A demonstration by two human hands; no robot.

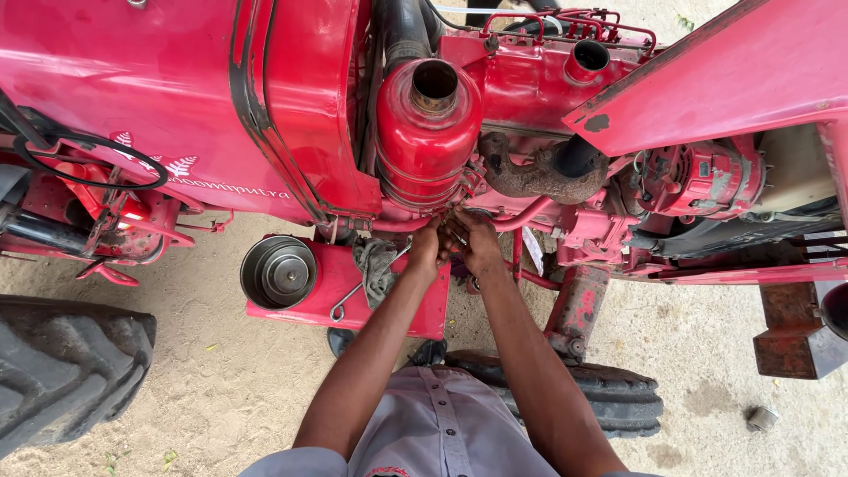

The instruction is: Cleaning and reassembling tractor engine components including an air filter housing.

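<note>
Sandy ground (230, 389) lies under a red tractor (132, 79). Head view: the left hand (430, 247) and right hand (475, 243) meet at a fitting just below the red canister (428, 132); whether the fingers clamp anything cannot be told. Step in hand appears to be working that fitting; next calls for firm, steady turning. A metal bowl (278, 271) rests nearby.

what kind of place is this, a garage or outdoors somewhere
Most likely an outdoor yard or open-air repair spot, not a garage. A red tractor stands on bare sandy ground, with a large tyre on the dirt. Both hands, left hand and right hand, work under its red canister.
</note>
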